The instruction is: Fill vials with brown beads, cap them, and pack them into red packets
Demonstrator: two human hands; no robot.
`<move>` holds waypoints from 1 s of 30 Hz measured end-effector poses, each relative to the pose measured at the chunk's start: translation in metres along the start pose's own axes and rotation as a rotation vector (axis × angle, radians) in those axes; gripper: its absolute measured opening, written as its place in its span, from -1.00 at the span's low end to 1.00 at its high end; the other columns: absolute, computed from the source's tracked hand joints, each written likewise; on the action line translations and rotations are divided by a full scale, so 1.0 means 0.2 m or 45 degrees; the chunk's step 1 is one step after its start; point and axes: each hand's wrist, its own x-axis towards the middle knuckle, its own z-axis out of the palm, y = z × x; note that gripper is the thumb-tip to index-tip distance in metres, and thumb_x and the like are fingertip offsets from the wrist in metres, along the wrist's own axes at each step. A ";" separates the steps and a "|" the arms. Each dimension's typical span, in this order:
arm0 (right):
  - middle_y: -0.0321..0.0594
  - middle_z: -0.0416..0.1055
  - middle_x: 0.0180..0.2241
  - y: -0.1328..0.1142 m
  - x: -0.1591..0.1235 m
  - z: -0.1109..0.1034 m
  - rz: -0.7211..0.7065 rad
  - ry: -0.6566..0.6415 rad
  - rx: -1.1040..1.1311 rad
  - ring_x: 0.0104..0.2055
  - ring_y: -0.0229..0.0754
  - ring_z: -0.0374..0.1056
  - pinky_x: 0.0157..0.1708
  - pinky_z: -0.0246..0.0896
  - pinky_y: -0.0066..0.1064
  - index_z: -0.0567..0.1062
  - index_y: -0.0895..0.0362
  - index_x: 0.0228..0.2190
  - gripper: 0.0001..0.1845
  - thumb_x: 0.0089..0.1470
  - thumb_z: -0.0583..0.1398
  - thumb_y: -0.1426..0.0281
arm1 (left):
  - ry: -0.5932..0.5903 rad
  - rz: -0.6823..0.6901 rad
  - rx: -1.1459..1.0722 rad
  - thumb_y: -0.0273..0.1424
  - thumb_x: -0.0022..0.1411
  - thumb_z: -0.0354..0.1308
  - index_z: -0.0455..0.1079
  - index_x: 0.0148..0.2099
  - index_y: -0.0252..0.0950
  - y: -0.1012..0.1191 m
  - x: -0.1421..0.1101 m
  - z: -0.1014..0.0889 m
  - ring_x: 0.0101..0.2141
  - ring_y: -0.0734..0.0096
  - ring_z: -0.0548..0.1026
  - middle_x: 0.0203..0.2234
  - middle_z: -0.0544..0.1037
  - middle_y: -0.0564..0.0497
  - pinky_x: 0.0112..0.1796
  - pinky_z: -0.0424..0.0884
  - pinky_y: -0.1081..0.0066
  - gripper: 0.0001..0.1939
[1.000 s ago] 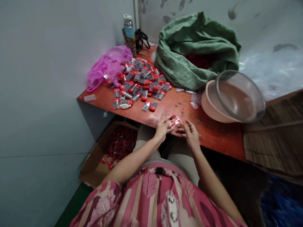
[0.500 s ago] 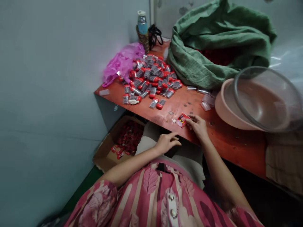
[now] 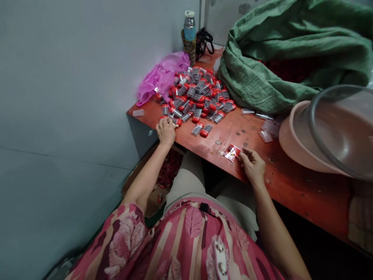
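As your right hand pinches the red packet left of its fingertips, press lightly; your left hand, grip impossible to tell, should spare the vials beyond its fingers.

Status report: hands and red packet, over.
Right hand holding red packet by one edge. Left hand at near edge of vial pile, grip unclear. Two loose vials between left hand and packet.

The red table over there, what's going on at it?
Someone's right hand pinches a small red printed packet by its edge. The left hand is at the near left of a heap of red-capped containers; what it touches is unclear. An open green sack sits beside the heap.
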 end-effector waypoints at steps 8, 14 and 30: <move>-0.15 0.51 -0.33 0.01 0.01 -0.01 -0.112 -0.025 -0.147 -0.45 -0.20 0.41 -0.49 0.32 -0.37 0.48 0.15 -0.19 -0.62 0.00 0.15 0.18 | 0.122 0.051 -0.173 -0.19 0.10 0.13 0.34 0.00 -0.30 0.03 -0.10 -0.03 0.11 0.04 0.15 0.06 0.28 -0.24 0.09 0.03 0.07 -0.55; -0.20 0.52 -0.29 0.00 0.02 -0.02 -0.317 -0.191 -0.290 -0.28 -0.14 0.43 -0.23 0.30 -0.28 0.53 0.09 -0.27 -0.74 0.02 0.14 0.26 | -0.348 0.786 -0.370 -0.23 0.25 -0.08 0.28 0.08 -0.28 0.53 -0.34 0.00 0.12 0.23 0.22 -0.02 0.40 -0.13 0.13 0.07 0.19 -0.59; -0.21 0.47 -0.36 -0.01 0.00 -0.03 -0.065 -0.077 -0.008 -0.39 -0.21 0.39 -0.48 0.32 -0.43 0.49 0.11 -0.24 -0.66 -0.02 0.15 0.19 | -0.526 0.663 -0.627 -0.37 0.23 0.00 0.42 -0.10 -0.20 0.85 -0.46 0.18 0.18 0.17 0.13 0.03 0.40 -0.06 0.16 -0.04 0.00 -0.76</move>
